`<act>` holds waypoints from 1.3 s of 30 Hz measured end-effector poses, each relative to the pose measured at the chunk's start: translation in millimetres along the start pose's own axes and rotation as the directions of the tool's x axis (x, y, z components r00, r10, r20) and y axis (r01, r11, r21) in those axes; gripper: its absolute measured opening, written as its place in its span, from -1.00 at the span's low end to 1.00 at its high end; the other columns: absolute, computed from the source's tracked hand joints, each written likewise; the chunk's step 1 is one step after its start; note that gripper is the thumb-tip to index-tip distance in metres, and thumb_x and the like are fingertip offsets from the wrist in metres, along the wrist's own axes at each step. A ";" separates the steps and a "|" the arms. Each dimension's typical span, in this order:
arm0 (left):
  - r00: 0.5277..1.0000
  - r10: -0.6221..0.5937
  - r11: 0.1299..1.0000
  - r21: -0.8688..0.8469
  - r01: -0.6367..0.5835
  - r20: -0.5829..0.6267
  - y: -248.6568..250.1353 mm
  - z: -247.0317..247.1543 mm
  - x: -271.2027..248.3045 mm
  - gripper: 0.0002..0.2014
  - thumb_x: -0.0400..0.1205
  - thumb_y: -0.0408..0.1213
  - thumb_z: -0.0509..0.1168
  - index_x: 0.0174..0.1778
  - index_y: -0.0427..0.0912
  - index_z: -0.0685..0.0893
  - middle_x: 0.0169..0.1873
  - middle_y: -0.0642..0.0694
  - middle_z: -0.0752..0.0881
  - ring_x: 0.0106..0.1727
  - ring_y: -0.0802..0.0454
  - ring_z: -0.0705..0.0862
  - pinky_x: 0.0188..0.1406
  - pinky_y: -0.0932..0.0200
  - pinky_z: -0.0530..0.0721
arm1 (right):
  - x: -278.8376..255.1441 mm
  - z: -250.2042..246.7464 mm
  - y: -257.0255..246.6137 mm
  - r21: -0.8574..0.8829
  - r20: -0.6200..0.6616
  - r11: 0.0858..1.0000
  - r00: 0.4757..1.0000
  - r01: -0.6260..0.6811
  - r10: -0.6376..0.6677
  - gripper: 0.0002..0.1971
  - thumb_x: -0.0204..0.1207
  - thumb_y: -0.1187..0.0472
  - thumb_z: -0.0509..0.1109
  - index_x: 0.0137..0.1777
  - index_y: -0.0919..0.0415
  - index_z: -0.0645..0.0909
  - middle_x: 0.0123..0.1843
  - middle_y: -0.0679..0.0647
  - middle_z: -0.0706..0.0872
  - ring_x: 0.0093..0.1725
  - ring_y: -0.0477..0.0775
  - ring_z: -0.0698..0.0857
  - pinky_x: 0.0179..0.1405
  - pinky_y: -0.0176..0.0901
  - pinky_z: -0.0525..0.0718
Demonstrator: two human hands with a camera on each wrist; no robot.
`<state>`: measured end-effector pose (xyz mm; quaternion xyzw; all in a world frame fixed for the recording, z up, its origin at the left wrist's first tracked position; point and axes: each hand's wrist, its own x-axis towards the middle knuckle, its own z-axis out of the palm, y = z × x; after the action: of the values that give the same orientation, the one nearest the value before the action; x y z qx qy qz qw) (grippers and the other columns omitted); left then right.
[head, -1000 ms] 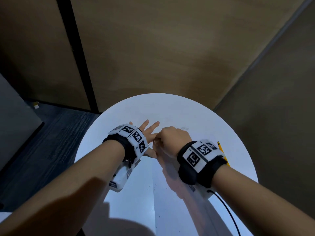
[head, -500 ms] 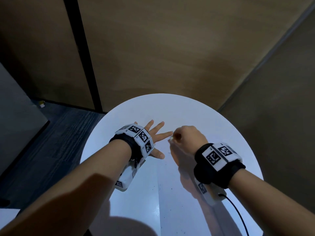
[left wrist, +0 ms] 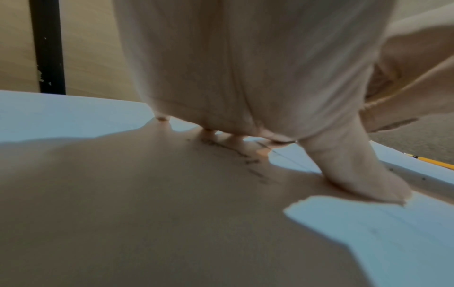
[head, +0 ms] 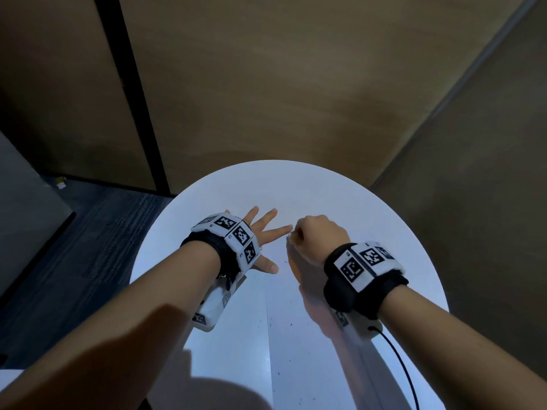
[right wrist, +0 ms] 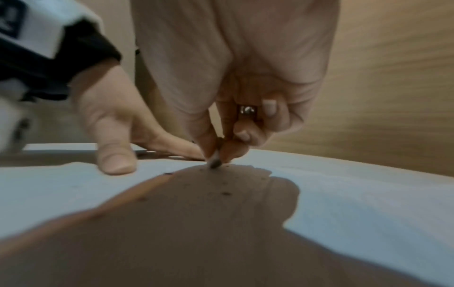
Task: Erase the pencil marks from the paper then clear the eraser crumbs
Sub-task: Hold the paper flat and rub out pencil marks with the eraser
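- Round white table (head: pixel 310 187), standing in a corner.
- Brown wood-grain wall panels (head: pixel 266 84) behind it, split by a black vertical strip (head: pixel 130 93).
- Dark ribbed carpet (head: pixel 97 232) left of the table.
- Yellow pencil (left wrist: pixel 434 162) lying near the table's right edge.

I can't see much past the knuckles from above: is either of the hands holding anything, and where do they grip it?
The right hand pinches a small eraser by its upper part, its dark tip down on the paper. The left hand holds nothing, lying flat.
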<state>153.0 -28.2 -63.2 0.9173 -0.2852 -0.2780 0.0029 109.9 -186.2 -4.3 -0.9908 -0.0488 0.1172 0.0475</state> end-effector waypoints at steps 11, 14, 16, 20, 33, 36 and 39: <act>1.000 -0.005 1.000 -0.014 0.005 0.002 0.4 0.5 -1.3 -0.07 0.36 0.53 0.13 0.43 0.57 -0.41 0.58 0.19 -0.47 0.63 -0.14 -0.39 0.42 -0.56 -0.18 | 0.3 0.8 -2.1 0.041 0.043 0.999 0.999 -0.002 0.000 -0.73 0.64 0.09 0.14 0.09 0.23 0.60 0.06 0.15 0.67 0.03 0.20 0.66 -0.13 -0.11 0.54; 1.000 -0.004 1.000 -0.020 0.004 -0.005 1.1 -0.3 -2.3 -0.07 0.38 0.52 0.15 0.44 0.55 -0.40 0.58 0.18 -0.46 0.63 -0.14 -0.39 0.43 -0.56 -0.19 | 3.2 -1.0 -1.8 0.086 0.064 0.996 0.998 -0.011 0.005 -0.74 0.62 0.10 0.18 0.06 0.25 0.62 0.05 0.16 0.69 0.00 0.19 0.67 -0.15 -0.13 0.55; 1.000 -0.008 1.000 -0.025 0.008 -0.012 1.5 -0.5 -3.7 -0.08 0.41 0.49 0.16 0.47 0.54 -0.38 0.58 0.18 -0.45 0.63 -0.14 -0.39 0.43 -0.55 -0.19 | 7.8 -6.2 2.2 0.080 0.053 0.995 0.997 -0.068 0.063 -0.73 0.63 0.09 0.19 0.07 0.26 0.61 0.07 0.17 0.67 0.03 0.20 0.67 -0.14 -0.13 0.54; 1.000 -0.011 1.000 -0.027 0.011 -0.006 0.7 1.0 -1.3 -0.08 0.39 0.50 0.16 0.43 0.58 -0.41 0.58 0.20 -0.46 0.63 -0.12 -0.39 0.43 -0.55 -0.20 | -0.1 -2.5 -4.4 0.063 0.079 0.998 0.997 -0.021 0.016 -0.77 0.65 0.12 0.13 -0.06 0.22 0.56 -0.04 0.16 0.62 -0.03 0.20 0.65 -0.17 -0.13 0.52; 0.999 -0.052 0.998 -0.034 0.051 -0.014 8.7 -2.4 -6.8 -0.10 0.44 0.46 0.16 0.52 0.48 -0.32 0.59 0.19 -0.44 0.64 -0.12 -0.38 0.44 -0.53 -0.23 | 7.1 -5.6 24.7 0.239 0.078 0.967 0.995 -0.085 0.068 -0.81 0.61 0.16 0.28 -0.21 0.20 0.51 0.06 0.21 0.70 -0.12 0.07 0.53 -0.18 -0.21 0.41; 0.999 -0.040 0.999 -0.026 0.040 -0.017 8.3 -1.1 -8.0 -0.08 0.40 0.50 0.13 0.51 0.49 -0.35 0.58 0.19 -0.46 0.63 -0.12 -0.40 0.44 -0.53 -0.24 | 10.1 -7.1 23.3 0.218 0.075 0.974 0.996 -0.069 0.053 -0.82 0.60 0.15 0.29 -0.08 0.27 0.60 0.03 0.22 0.71 -0.05 0.15 0.61 -0.18 -0.19 0.43; 0.999 -0.042 0.999 -0.031 0.042 -0.008 8.9 -1.4 -8.5 -0.08 0.41 0.49 0.13 0.50 0.49 -0.36 0.57 0.19 -0.48 0.62 -0.12 -0.42 0.44 -0.53 -0.25 | 10.5 -6.0 20.3 0.217 0.051 0.976 0.998 -0.036 0.025 -0.82 0.59 0.12 0.31 -0.11 0.24 0.59 -0.02 0.19 0.71 -0.10 0.13 0.61 -0.19 -0.18 0.46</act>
<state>143.2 -31.4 -56.2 0.9240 -0.2617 -0.2786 0.0124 123.2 -205.7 -3.0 -0.9772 -0.0216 0.1460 0.1527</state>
